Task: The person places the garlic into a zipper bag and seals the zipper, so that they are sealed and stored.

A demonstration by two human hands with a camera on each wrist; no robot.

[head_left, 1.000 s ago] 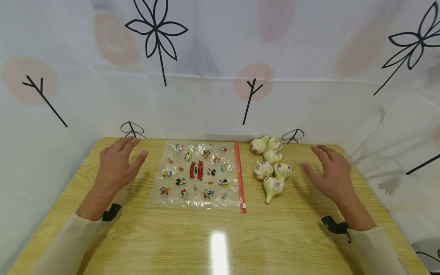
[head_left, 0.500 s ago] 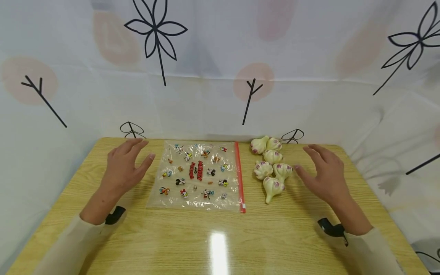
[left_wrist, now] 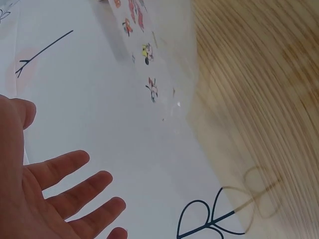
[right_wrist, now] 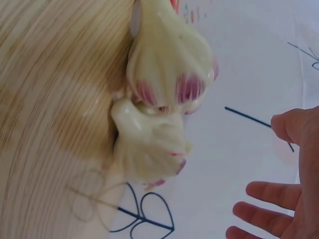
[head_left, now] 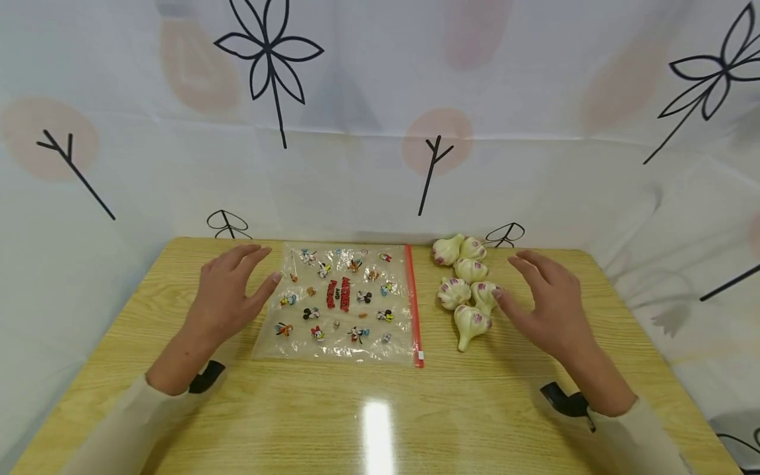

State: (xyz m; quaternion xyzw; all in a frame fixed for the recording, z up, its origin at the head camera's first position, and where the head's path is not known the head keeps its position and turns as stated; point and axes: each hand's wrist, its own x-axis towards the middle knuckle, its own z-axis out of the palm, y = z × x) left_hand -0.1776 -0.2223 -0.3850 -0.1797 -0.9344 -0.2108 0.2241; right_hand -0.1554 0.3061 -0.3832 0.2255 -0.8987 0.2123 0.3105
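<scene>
A clear zip bag (head_left: 326, 343) printed with small cartoon figures lies flat on the table, its red slider strip (head_left: 413, 303) along the right side. Right of it several garlic bulbs (head_left: 472, 323), cream with purple marks, are grouped in a loose column. My left hand (head_left: 228, 290) hovers at the bag's left edge, fingers spread and holding nothing; the left wrist view shows the bag (left_wrist: 164, 74) beyond the fingers. My right hand (head_left: 549, 307) is just right of the garlic, thumb tip overlapping a bulb in the head view. Two bulbs (right_wrist: 169, 64) fill the middle of the right wrist view.
The wooden table (head_left: 297, 415) has a bright light reflection near its front. A white cloth (head_left: 356, 185) with black plant drawings hangs behind it and along both sides. Dark wrist-camera mounts (head_left: 567, 399) stick out under both wrists.
Both hands have moved inward, the left rightward to the bag's edge and the right leftward to the garlic. The bag and bulbs have stayed where they were.
</scene>
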